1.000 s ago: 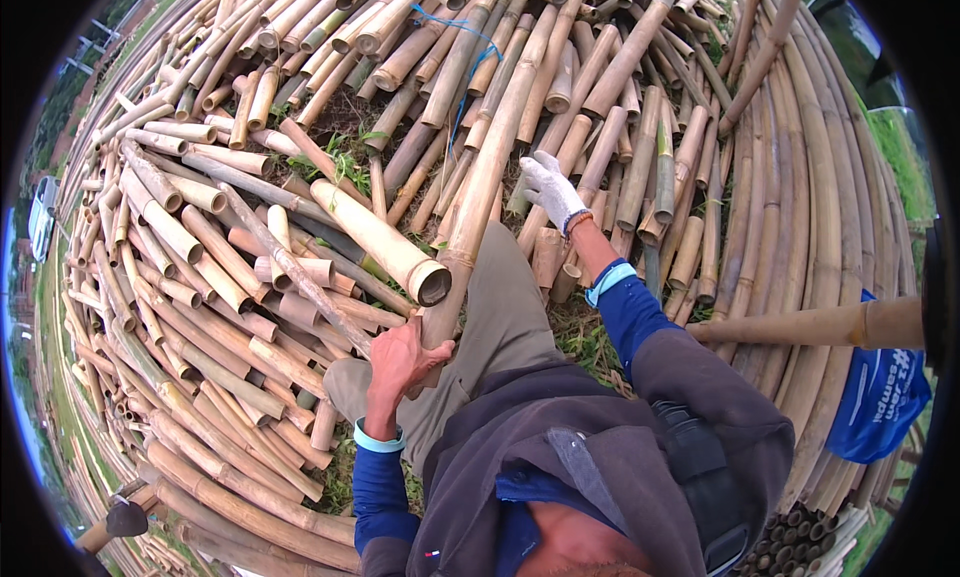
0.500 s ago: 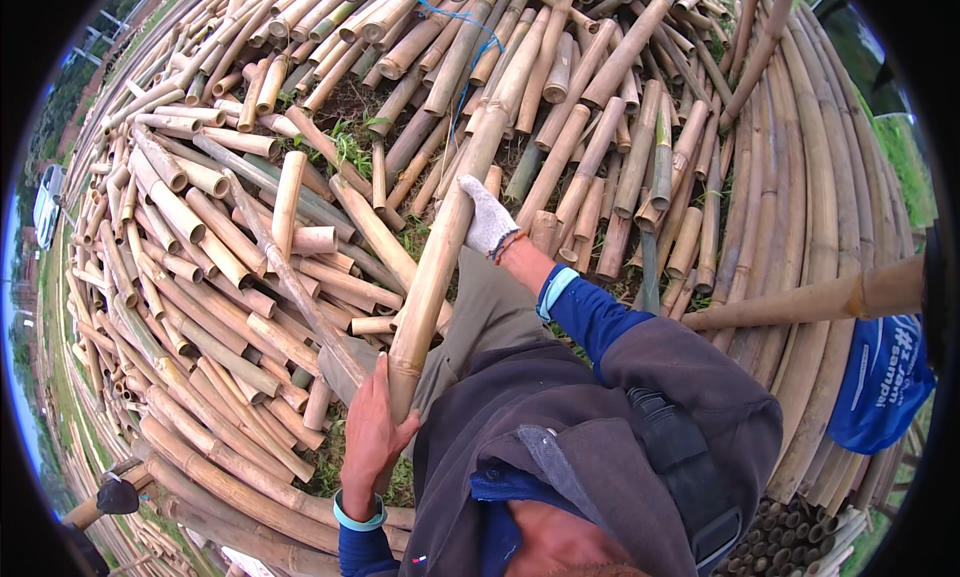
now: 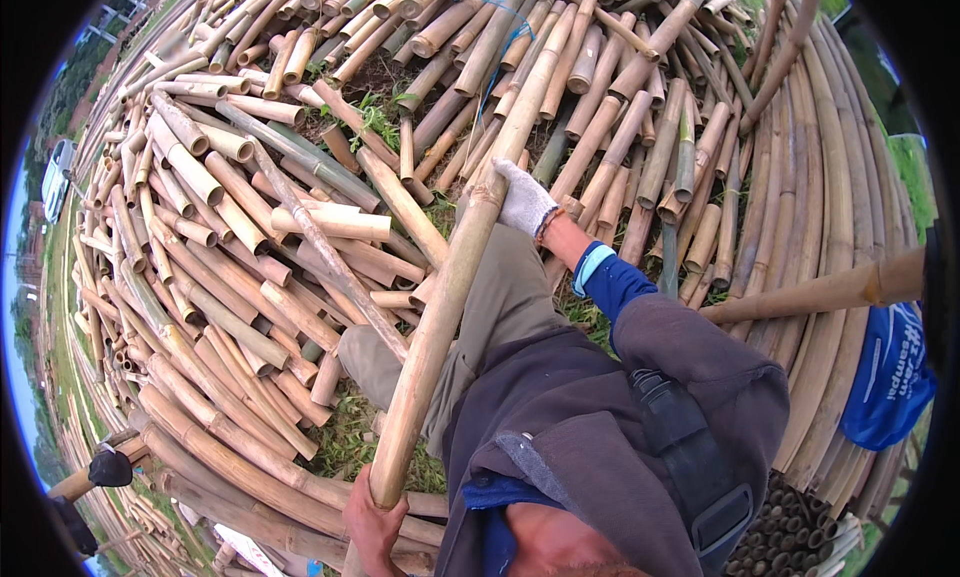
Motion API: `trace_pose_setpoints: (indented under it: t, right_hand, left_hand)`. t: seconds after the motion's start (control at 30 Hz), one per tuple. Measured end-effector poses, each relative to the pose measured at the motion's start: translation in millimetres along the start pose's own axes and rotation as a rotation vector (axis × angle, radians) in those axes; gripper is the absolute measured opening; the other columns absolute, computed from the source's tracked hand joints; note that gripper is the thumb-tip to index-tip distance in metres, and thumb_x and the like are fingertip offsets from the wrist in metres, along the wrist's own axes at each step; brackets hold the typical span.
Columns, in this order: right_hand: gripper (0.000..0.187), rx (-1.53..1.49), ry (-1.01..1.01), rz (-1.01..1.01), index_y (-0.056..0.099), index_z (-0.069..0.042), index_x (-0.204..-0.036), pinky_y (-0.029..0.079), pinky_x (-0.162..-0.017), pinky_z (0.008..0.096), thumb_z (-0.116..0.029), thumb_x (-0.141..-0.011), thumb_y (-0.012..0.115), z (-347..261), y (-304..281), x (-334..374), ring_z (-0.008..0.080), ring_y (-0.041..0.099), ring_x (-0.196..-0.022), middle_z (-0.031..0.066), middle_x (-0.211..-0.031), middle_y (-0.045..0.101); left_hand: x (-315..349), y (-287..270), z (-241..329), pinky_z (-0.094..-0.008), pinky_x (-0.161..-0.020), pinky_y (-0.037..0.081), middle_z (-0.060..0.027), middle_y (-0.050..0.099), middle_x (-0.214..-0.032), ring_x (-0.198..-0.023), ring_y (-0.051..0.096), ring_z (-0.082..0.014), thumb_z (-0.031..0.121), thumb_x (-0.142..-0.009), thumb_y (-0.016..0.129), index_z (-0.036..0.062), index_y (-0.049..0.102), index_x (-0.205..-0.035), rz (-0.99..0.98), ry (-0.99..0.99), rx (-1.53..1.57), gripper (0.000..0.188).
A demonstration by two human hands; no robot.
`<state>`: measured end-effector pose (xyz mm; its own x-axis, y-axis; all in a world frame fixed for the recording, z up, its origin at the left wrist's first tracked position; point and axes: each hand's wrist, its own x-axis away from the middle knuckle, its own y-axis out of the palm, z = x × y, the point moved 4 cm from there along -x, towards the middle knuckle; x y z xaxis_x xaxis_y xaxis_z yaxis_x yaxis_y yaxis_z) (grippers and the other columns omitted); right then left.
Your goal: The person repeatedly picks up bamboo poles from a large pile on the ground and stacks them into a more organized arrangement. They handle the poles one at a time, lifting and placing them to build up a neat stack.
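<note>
A long tan bamboo pole slants across the front of my body, from the lower left up over the pile. Near its lower part my bare left hand is closed around it, beside my body. My right hand, in a whitish knitted glove, grips the same pole higher up at a node; some of its fingers are hidden behind the pole. Just left of the pole, a thin dry bamboo stick leans across the pile toward my knee. One short bamboo piece lies on top of the heap.
Cut bamboo pieces are heaped ahead and to the left. Long bamboo poles lie stacked on the right, with a thick pole jutting across them and a blue bag alongside. Blue string trails over the far pile.
My left hand has moved down toward the lower edge and now wraps the pole. A short bamboo piece that stood upright on the heap now lies flat. The view has shifted slightly.
</note>
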<state>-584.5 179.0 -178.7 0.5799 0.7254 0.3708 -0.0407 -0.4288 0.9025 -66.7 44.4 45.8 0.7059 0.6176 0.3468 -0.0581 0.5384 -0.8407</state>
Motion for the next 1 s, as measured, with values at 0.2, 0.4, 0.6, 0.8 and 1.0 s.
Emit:
trace_pose_setpoints:
  t: [0.2, 0.4, 0.6, 0.8, 1.0]
  right_hand:
    - [0.031, 0.068, 0.480, 0.088, 0.055, -0.007, -0.124, 0.049, -0.115, 0.0548, -0.014, -0.099, 0.072, 133.9, 23.7, 78.1, 0.0342, 0.065, -0.119, 0.0164, -0.123, 0.065]
    - [0.056, 0.434, 0.863, -0.357, 0.054, 0.001, -0.147, 0.043, -0.122, 0.0485, -0.032, -0.104, 0.071, 254.0, 84.0, 158.2, 0.0291, 0.056, -0.139, 0.0173, -0.148, 0.060]
    - [0.068, 1.066, 0.780, -0.539, 0.057, 0.003, -0.146, 0.045, -0.112, 0.0318, -0.045, -0.102, 0.073, 291.9, 125.4, 147.0, 0.0177, 0.057, -0.127, 0.0119, -0.138, 0.064]
    - [0.072, 1.241, 0.672, -0.785, 0.041, 0.005, -0.155, 0.046, -0.113, 0.0359, -0.033, -0.103, 0.072, 334.7, 182.5, 112.4, 0.0219, 0.058, -0.129, 0.0146, -0.143, 0.060]
    - [0.064, 1.189, 0.655, -0.976, 0.039, 0.000, -0.159, 0.047, -0.113, 0.0395, -0.031, -0.108, 0.062, 333.9, 209.1, 100.7, 0.0249, 0.060, -0.130, 0.0165, -0.144, 0.055]
  left_hand:
    - [41.0, 8.5, -93.7, -0.0520, -0.108, 0.048, -0.0235, 0.063, -0.137, -0.127, 0.059, -0.0441, 0.018, -0.057, 0.100, 0.0050, 0.054, -0.146, -0.112, -0.212, -0.156, 0.101]
    - [11.7, 14.3, -23.2, -0.0495, -0.101, 0.052, -0.0216, 0.067, -0.129, -0.117, 0.064, -0.0434, 0.020, -0.061, 0.099, 0.0075, 0.056, -0.142, 0.153, -0.180, -0.114, 0.093]
    - [41.6, 20.2, -67.1, -0.0442, -0.083, 0.059, -0.0148, 0.076, -0.105, -0.095, 0.074, -0.0365, 0.017, -0.070, 0.088, 0.0088, 0.071, -0.119, 0.486, -0.277, 0.021, 0.053]
    - [77.9, 15.5, -87.3, -0.0431, -0.084, 0.060, -0.0141, 0.077, -0.107, -0.095, 0.076, -0.0331, 0.022, -0.068, 0.090, 0.0093, 0.073, -0.120, 0.766, -0.445, 0.150, 0.057]
    - [99.2, 0.0, -122.4, -0.0419, -0.086, 0.060, -0.0141, 0.079, -0.104, -0.096, 0.077, -0.0322, 0.027, -0.070, 0.092, 0.0118, 0.074, -0.123, 1.004, -0.677, 0.134, 0.058]
